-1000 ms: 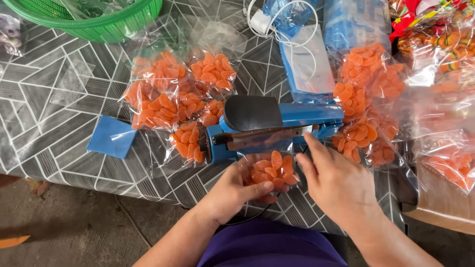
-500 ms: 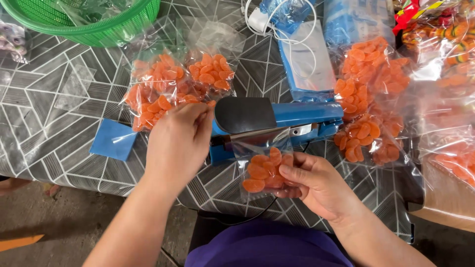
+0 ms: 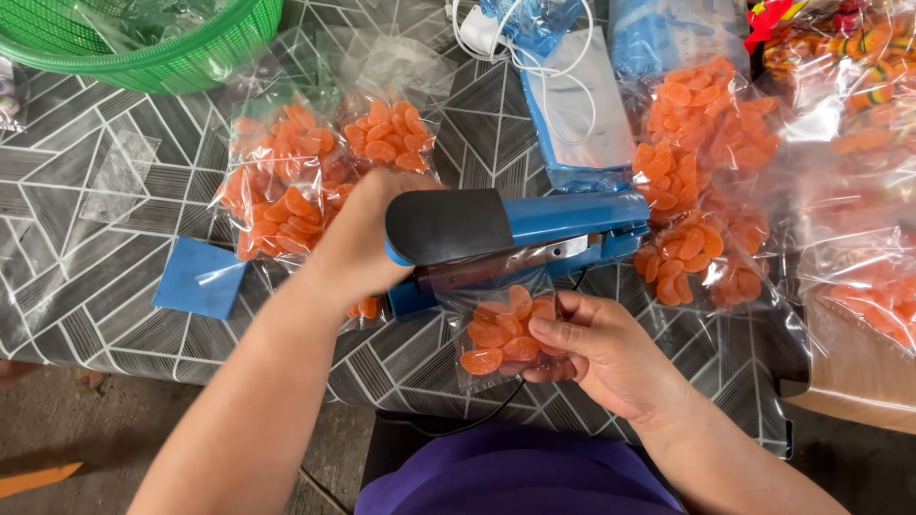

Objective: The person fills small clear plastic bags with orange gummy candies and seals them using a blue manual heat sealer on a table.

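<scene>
Blue heat sealer (image 3: pixel 515 238) lies long axis left-right, black handle end at left. Left hand (image 3: pixel 367 238) grips that handle, pressing down. Right hand (image 3: pixel 596 348) pinches a clear bag of orange candies (image 3: pixel 496 334), its top edge in the sealer's jaw, just near of it. Filled bags (image 3: pixel 286 186) far-left, more (image 3: pixel 701 191) right, on patterned surface (image 3: pixel 76 277).

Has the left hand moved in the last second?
Yes. The left hand went from the candy bag up onto the blue sealer's handle.

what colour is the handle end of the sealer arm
Black, on the blue heat sealer's pressing arm; clearest in the head view.
</scene>
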